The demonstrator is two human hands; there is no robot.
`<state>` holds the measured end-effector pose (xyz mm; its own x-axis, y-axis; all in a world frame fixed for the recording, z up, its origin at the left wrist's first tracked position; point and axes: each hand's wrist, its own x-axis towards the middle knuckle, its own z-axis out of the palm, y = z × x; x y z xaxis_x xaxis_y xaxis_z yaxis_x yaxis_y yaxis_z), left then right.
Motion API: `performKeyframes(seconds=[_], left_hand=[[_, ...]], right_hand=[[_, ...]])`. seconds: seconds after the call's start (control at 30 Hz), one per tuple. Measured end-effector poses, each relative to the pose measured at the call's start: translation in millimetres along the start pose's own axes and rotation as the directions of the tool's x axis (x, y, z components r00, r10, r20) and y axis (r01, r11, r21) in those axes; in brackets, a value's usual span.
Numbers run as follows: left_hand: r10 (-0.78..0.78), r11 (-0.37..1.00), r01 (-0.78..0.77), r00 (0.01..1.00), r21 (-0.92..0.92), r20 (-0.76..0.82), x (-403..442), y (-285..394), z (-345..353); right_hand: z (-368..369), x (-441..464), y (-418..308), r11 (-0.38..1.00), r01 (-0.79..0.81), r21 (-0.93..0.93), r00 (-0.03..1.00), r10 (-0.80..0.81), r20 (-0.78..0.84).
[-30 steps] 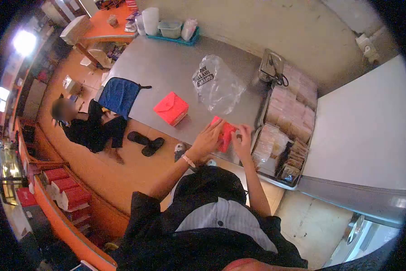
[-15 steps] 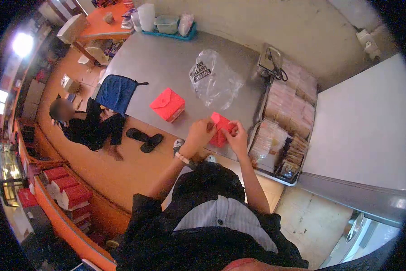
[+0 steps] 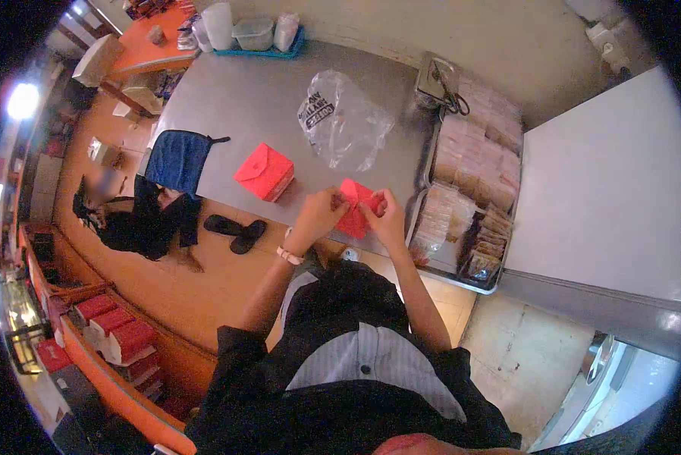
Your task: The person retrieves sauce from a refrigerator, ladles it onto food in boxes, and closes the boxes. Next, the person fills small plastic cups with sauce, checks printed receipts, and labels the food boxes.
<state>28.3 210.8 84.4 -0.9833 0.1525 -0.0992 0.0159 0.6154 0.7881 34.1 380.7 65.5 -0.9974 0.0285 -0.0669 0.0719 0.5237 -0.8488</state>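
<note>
Both my hands are on a small red box (image 3: 353,222) near the front edge of the steel table (image 3: 238,91). My left hand (image 3: 325,210) pinches its left side near the top flap. On the opposite side, my right hand (image 3: 387,218) has its fingers pressed together on the box's edge. My fingers cover part of the flap, so I cannot tell whether it is fastened. A second red box (image 3: 265,173) with its flap closed sits to the left, touched by neither hand. Behind the boxes lies a clear plastic bag (image 3: 348,125) with black lettering.
Trays of wrapped packets (image 3: 477,155) line the table's right side, with a metal container (image 3: 437,80) and scissors behind. A blue cloth pouch (image 3: 177,161) hangs over the left edge. A teal tray (image 3: 287,51) holds plastic containers. Someone in dark clothes (image 3: 147,226) sits low at left, near black slippers (image 3: 238,232).
The whole view has shifted, so the table and boxes appear slightly further left and higher. Both hands stay on the same red box, with their fingers moved slightly at its flap.
</note>
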Motion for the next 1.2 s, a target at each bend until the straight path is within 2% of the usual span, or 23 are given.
performKeyframes(seconds=[0.03,0.07,0.17,0.23,0.3,0.47,0.53,0.6,0.63,0.67,0.7,0.73,0.77,0.8,0.83,0.87,0.93,0.97,1.0,1.07,1.13,1.17,1.2], left_hand=[[-0.001,1.000,0.001,1.000,-0.002,0.000,0,-2,1],[0.002,0.999,-0.004,0.999,-0.051,-0.035,0,-4,3],[0.025,0.997,-0.029,0.997,-0.067,-0.070,-1,-7,4],[0.045,0.998,-0.048,0.997,-0.034,-0.070,-2,-8,3],[0.169,0.986,-0.169,0.981,0.000,-0.092,-3,-9,5],[0.084,0.993,-0.076,0.993,0.095,-0.081,-8,2,10],[0.061,0.992,-0.049,0.993,0.116,-0.100,-7,6,14],[0.035,0.927,0.013,0.992,0.375,-0.120,-4,9,20],[0.032,0.926,0.020,0.991,0.376,-0.131,-3,11,23],[-0.026,0.883,0.067,0.995,0.465,-0.095,-4,21,21],[-0.088,0.827,0.110,0.994,0.551,-0.066,-5,28,19],[-0.091,0.826,0.121,0.992,0.550,-0.082,-5,25,19],[-0.147,0.820,0.131,0.989,0.556,-0.017,-4,22,19],[-0.200,0.815,0.140,0.979,0.562,0.046,-1,20,18],[-0.200,0.814,0.147,0.979,0.563,0.034,0,17,17],[-0.159,0.840,0.120,0.987,0.529,0.028,-1,19,13],[-0.121,0.864,0.098,0.993,0.494,0.014,0,14,10],[-0.109,0.909,0.084,0.993,0.407,0.040,3,4,11],[-0.095,0.946,0.069,0.993,0.316,0.068,6,-6,11],[-0.098,0.959,0.058,0.986,0.279,0.133,18,-19,9],[-0.102,0.971,0.052,0.973,0.233,0.207,26,-26,10],[-0.124,0.959,0.058,0.966,0.276,0.227,29,-23,7],[-0.145,0.945,0.061,0.959,0.321,0.242,31,-20,4]], right_hand=[[-2,-1,-3,0.996,-0.087,0.017,0.996,0.087,0.037],[-1,-2,-2,0.996,-0.089,0.015,0.995,0.088,0.039],[5,-2,0,0.999,-0.020,0.039,1.000,0.019,0.006],[11,2,6,0.986,0.146,-0.085,0.986,-0.152,-0.070],[14,2,3,0.984,0.155,-0.092,0.983,-0.163,-0.080],[23,7,3,0.988,0.148,-0.040,0.984,-0.151,-0.091],[22,4,2,0.996,0.089,0.020,0.993,-0.087,-0.083],[23,3,8,0.988,0.140,0.067,0.985,-0.132,-0.114],[24,3,10,0.976,0.189,0.112,0.974,-0.171,-0.150],[22,2,7,0.974,0.198,0.113,0.973,-0.182,-0.141],[18,1,4,0.982,0.134,0.131,0.989,-0.125,-0.078],[16,0,1,0.987,0.069,0.146,0.998,-0.068,-0.015],[17,-1,4,0.986,0.081,0.148,0.997,-0.080,-0.010],[19,0,8,0.979,0.174,0.101,0.985,-0.172,-0.030],[20,1,13,0.963,0.263,0.053,0.964,-0.261,-0.045],[20,1,15,0.961,0.270,0.056,0.962,-0.269,-0.039],[21,2,19,0.995,0.042,0.091,0.992,-0.053,0.116],[22,3,16,0.995,0.046,0.092,0.991,-0.057,0.119],[22,3,11,0.994,0.095,0.050,0.988,-0.101,0.117],[23,1,-2,0.990,0.142,0.007,0.983,-0.142,0.117],[28,-4,-16,0.923,0.352,-0.155,0.933,-0.360,-0.022],[27,-7,-18,0.924,0.350,-0.158,0.934,-0.357,-0.018],[27,-9,-20,0.952,0.269,-0.146,0.963,-0.269,0.016]])
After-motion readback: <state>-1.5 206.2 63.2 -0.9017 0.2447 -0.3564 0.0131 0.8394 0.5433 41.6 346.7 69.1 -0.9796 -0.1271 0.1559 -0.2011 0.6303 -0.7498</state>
